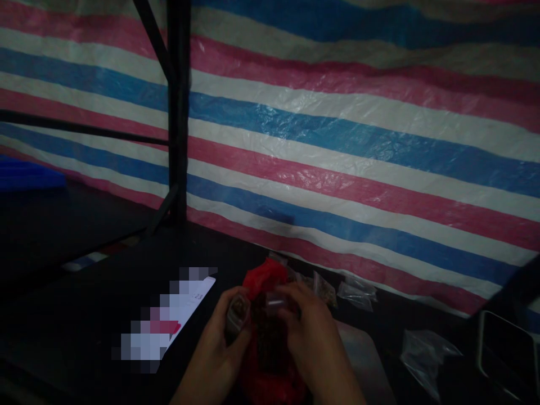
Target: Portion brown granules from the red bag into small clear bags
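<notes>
My left hand (223, 337) is closed around a small clear packet (237, 310) with dark contents. My right hand (307, 332) pinches a small clear item (275, 304) just above a red plastic bag (264, 281) that lies between both hands and holds dark material. Both hands sit low in the view over a dark table (84, 315). The light is dim and details are soft.
A striped red, white and blue tarp (358, 140) hangs behind the table. A black metal post (178, 112) stands at the left. Small clear packets (356, 292) lie beyond the hands, a crumpled clear bag (426, 354) and a dark tray (506, 349) at right, a white card (194, 292) at left.
</notes>
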Demonstrator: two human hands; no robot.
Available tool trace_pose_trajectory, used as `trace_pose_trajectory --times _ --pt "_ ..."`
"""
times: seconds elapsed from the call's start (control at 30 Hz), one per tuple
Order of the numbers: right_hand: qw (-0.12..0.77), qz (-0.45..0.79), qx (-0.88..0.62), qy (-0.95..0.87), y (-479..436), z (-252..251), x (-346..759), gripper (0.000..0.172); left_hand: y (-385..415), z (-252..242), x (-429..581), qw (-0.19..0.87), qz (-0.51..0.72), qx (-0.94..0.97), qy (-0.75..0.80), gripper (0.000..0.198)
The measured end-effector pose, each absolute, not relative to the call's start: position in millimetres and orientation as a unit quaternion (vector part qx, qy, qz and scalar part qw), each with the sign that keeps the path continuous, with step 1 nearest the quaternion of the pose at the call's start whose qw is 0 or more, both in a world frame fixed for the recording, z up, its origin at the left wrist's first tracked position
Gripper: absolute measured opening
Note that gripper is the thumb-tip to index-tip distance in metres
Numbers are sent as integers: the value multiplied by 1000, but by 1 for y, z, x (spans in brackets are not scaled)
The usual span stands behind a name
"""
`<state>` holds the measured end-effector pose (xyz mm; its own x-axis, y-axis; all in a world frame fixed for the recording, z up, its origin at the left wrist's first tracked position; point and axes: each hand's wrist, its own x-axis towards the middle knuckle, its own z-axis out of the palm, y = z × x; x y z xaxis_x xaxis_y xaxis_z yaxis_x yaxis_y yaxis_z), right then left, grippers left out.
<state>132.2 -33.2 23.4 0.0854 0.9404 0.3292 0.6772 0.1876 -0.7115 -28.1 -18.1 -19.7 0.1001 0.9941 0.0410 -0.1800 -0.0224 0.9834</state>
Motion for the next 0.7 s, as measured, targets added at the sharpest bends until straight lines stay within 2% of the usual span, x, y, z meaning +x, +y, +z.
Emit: trace_pose_trajectory --times 0.1,0.23,0.37,0.47,0.7 --pt "301 161 -672 -658 -36 8 139 50 -16 -16 -34 515 516 508 458 37" --pt "240 114 -711 -652 -37 5 139 57 -17 -11 -42 454 477 539 525 20" --pt "207 89 -732 -643 -37 11 138 61 -26 2 -47 476 413 524 573 25" --pt "212 101 -732 -640 -37 8 136 65 -32 12 -43 526 400 471 584 27" --pt "312 174 -661 -660 -34 -11 138 60 -33 6 -32 568 497 374 539 14"
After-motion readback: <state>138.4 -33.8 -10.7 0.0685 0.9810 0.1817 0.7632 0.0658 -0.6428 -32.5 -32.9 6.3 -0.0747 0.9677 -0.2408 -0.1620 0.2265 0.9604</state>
